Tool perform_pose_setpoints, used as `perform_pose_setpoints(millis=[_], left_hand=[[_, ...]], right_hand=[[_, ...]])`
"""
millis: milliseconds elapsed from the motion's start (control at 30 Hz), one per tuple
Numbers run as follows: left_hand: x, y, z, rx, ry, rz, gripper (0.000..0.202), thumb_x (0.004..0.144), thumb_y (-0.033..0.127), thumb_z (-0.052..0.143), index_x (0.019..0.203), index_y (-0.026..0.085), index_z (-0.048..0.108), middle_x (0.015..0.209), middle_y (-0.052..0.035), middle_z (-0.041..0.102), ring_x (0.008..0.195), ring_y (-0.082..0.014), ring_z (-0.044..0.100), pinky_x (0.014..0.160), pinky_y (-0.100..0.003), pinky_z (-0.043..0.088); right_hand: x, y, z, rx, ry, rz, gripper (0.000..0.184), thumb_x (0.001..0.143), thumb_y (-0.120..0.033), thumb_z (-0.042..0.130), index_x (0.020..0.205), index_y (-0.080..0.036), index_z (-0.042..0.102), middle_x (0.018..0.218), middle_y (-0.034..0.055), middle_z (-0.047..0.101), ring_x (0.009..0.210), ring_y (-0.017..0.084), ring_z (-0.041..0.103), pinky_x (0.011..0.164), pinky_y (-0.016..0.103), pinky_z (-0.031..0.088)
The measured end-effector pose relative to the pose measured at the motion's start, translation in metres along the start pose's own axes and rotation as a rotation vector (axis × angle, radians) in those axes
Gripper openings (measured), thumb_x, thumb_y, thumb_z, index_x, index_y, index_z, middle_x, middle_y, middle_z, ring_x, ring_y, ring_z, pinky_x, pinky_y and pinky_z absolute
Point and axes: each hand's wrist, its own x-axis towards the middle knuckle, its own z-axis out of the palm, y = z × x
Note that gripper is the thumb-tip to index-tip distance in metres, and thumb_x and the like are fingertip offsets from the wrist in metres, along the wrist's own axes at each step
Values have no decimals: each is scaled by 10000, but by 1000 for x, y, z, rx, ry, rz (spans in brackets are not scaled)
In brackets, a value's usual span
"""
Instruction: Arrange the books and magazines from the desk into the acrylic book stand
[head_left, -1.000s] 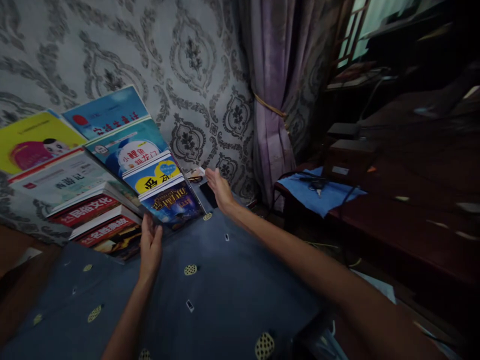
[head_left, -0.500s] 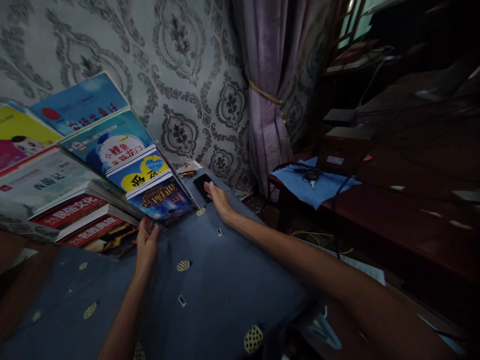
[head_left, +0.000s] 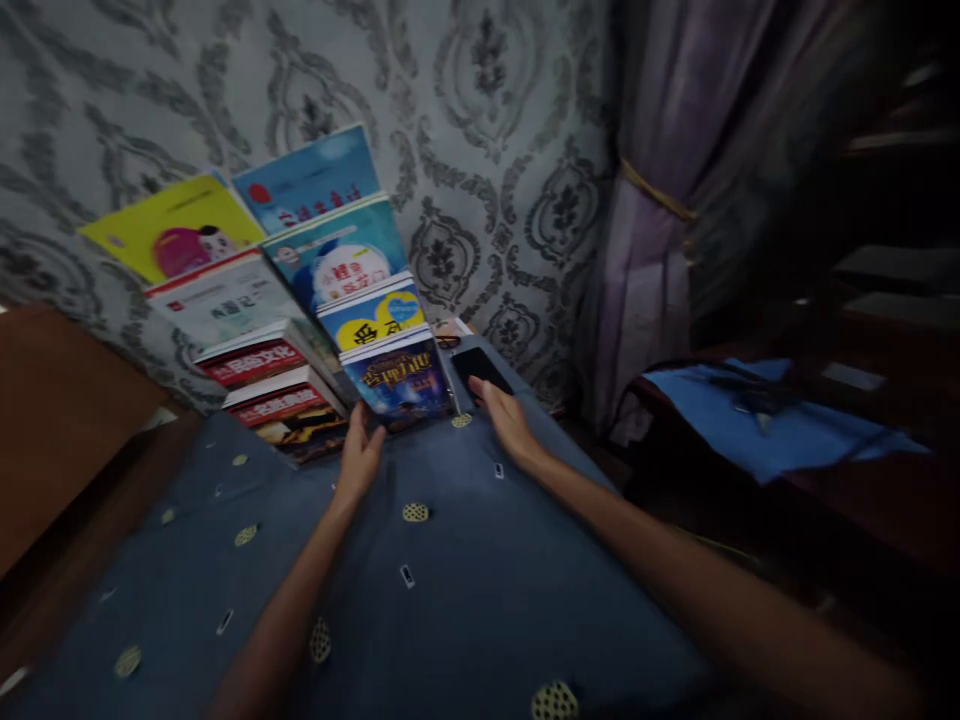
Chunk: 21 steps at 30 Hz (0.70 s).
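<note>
My left hand (head_left: pixel 361 458) lies open on the blue dotted cloth (head_left: pixel 420 590), its fingertips at the lower edge of a dark-blue book (head_left: pixel 401 380). That book is the lowest in a row of overlapping books leaning against the wall. Right of it, my right hand (head_left: pixel 508 422) rests flat and open, its fingers just below a black phone (head_left: pixel 480 368) lying on the cloth. A second pile of books with red covers (head_left: pixel 262 385) lies left of the leaning row.
Patterned grey wallpaper (head_left: pixel 480 120) is behind the books. A purple curtain (head_left: pixel 660 220) tied with a cord hangs at right. A dark wooden table with a blue cloth (head_left: pixel 780 430) stands to the right. A brown wooden surface (head_left: pixel 67 420) lies at left.
The view has swung right, so the books sit nearer the middle. My left hand slid up to the dark-blue book's edge. My right hand stays by the phone.
</note>
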Motion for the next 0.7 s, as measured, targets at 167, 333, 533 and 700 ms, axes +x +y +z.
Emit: perform_pose_setpoints(millis=[167,333,533,700], left_hand=[[-25,2,-15,112,-8,72,661,901,388,588,1509,213,399,1611,-156,385,1498,-303,362,1205,-525,332],[-32,2,-40,72,2,97,594,921,404,565,1471,204,466,1529,-168,498,1426,-308,469,1175,-535,380],[-9,10,-25,-45,-25,135,670,915,357,572,1533,176,386,1611,-164,387,1503,-304,356,1240,-519,288],[16,24,0,-102,12,140,792,898,242,566,1599,119,220,1678,-168,231,1566,-268,203,1296,-421,153]], right_hand=[[0,4,-18,-232,54,-104,585,902,-736,479,1158,-281,744,1306,91,714,1271,318,629,1126,578,448],[-12,-5,-11,-453,53,-193,580,937,-694,442,1165,-251,739,1236,117,742,1192,328,671,1058,572,502],[-8,-20,25,-524,82,-252,576,950,-655,449,1291,-251,677,1342,129,683,1243,314,639,1090,550,475],[21,-38,58,-445,127,-335,615,971,-645,390,1388,-246,604,1391,116,646,1317,283,574,1115,522,437]])
